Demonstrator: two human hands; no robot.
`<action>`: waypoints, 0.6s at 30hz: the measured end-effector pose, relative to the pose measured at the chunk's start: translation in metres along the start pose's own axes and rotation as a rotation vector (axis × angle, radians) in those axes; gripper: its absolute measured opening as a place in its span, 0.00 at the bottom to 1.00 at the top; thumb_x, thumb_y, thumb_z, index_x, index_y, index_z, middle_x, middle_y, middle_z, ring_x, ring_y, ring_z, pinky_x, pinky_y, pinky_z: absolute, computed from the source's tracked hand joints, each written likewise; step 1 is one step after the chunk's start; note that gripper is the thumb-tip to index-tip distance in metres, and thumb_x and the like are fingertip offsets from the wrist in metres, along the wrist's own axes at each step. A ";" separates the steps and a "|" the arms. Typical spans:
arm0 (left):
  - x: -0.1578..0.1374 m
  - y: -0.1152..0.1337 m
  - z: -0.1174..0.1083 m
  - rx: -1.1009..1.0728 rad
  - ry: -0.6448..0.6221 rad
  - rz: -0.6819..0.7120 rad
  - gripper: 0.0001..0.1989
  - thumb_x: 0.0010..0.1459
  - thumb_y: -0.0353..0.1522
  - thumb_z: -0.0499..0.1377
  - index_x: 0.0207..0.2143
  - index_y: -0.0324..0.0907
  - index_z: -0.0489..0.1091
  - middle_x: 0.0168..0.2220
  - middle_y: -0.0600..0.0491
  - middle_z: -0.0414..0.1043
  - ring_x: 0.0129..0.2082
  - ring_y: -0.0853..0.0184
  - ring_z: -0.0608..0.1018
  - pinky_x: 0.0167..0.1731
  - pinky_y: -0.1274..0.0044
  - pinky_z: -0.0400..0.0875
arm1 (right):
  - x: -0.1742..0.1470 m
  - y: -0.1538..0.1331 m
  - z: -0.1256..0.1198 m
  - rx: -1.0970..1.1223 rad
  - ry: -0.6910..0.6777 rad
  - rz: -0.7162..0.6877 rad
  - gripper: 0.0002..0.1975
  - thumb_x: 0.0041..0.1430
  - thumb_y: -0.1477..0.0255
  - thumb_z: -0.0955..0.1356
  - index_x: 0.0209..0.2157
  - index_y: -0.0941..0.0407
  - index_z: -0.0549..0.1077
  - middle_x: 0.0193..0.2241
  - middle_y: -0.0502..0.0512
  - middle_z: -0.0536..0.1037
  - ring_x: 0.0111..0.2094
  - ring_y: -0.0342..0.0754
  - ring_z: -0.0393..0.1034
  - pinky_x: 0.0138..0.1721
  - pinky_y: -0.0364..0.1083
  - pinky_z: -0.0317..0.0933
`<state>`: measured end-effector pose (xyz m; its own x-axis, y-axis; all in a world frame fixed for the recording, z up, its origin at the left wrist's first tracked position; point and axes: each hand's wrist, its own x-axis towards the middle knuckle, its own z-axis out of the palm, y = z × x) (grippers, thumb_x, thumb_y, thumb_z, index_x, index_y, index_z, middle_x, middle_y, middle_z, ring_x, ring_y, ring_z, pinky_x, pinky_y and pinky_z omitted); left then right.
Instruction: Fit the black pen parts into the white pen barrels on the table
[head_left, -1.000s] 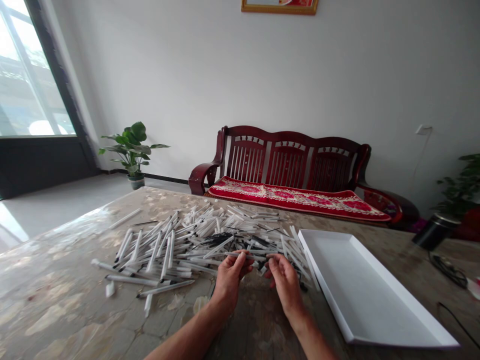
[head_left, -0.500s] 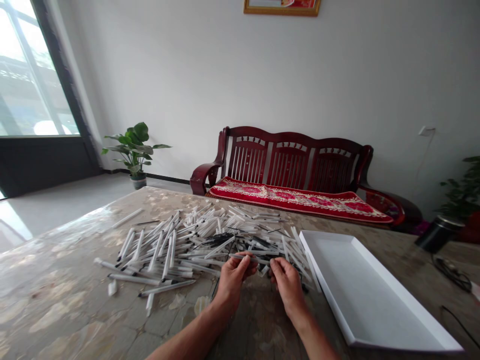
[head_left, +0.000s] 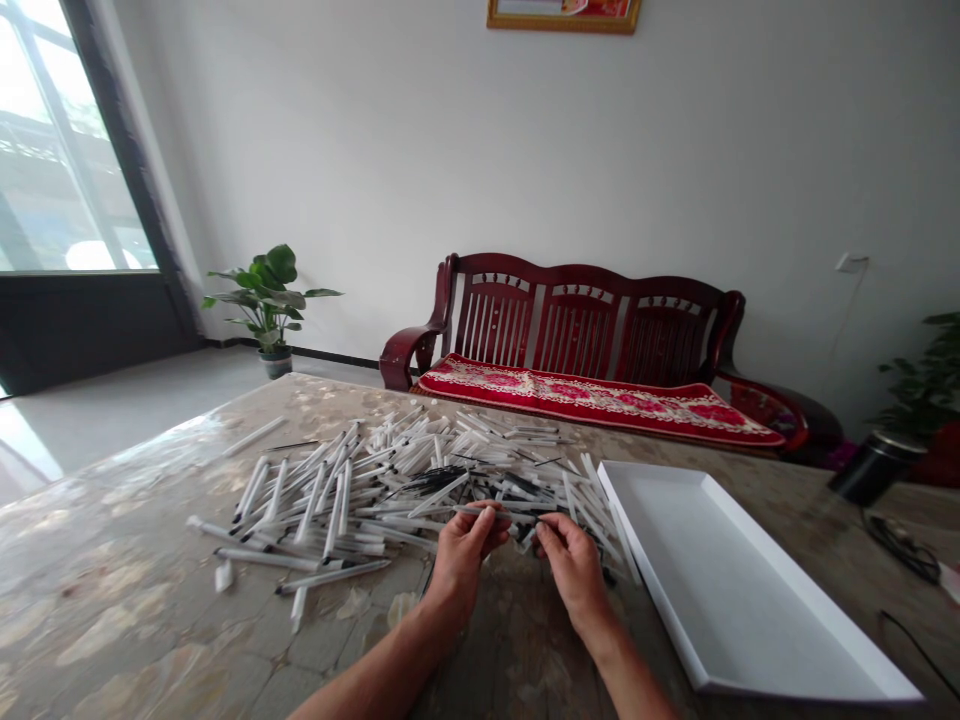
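Note:
My left hand (head_left: 466, 548) is closed round a pen (head_left: 469, 511) with a whitish barrel, which lies nearly level across the fingers. Its right end points at my right hand (head_left: 570, 560), whose thumb and forefinger are pinched at a thin dark part (head_left: 527, 519) there. Whether that part is a refill or the pen's tip I cannot tell. Just beyond both hands spreads a pile of white pens (head_left: 360, 490) with dark ends. Several thin black pieces (head_left: 439, 480) lie among them.
To the right of my hands is a shallow white tray (head_left: 697, 655) on the patterned table (head_left: 150, 600). A black cylinder (head_left: 877, 468) and a dark cable (head_left: 904, 545) lie farther right. A small white piece (head_left: 223, 576) rests left of the pile. Behind stands a wooden bench (head_left: 585, 320).
Both hands have shifted very slightly left with the pen. A thin dark part now shows more plainly between the pen's right end and my right fingertips.

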<state>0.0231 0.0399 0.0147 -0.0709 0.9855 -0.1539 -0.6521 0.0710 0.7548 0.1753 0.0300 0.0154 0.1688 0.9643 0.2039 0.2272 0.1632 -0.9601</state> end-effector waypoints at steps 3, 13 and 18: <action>0.000 0.000 0.000 0.004 -0.009 0.006 0.24 0.33 0.43 0.75 0.30 0.38 0.77 0.28 0.52 0.78 0.28 0.68 0.80 0.30 0.79 0.75 | -0.002 -0.001 0.000 0.058 -0.019 0.070 0.23 0.53 0.49 0.67 0.34 0.56 0.76 0.26 0.53 0.77 0.22 0.47 0.68 0.16 0.42 0.54; -0.002 0.001 0.001 0.019 -0.017 0.001 0.24 0.33 0.43 0.75 0.31 0.38 0.77 0.28 0.52 0.79 0.28 0.68 0.80 0.31 0.78 0.76 | 0.001 0.001 0.001 0.130 0.005 0.058 0.21 0.48 0.53 0.72 0.37 0.56 0.76 0.27 0.53 0.78 0.25 0.48 0.71 0.16 0.40 0.55; -0.002 0.001 0.000 0.019 -0.015 -0.002 0.24 0.33 0.42 0.75 0.30 0.38 0.77 0.29 0.52 0.79 0.28 0.68 0.80 0.31 0.79 0.75 | 0.000 -0.001 0.001 0.100 -0.020 0.137 0.24 0.55 0.47 0.65 0.33 0.55 0.75 0.24 0.53 0.77 0.19 0.46 0.68 0.12 0.40 0.49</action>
<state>0.0231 0.0381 0.0158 -0.0582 0.9876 -0.1458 -0.6377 0.0756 0.7666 0.1745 0.0296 0.0157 0.1719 0.9828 0.0672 0.1068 0.0493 -0.9931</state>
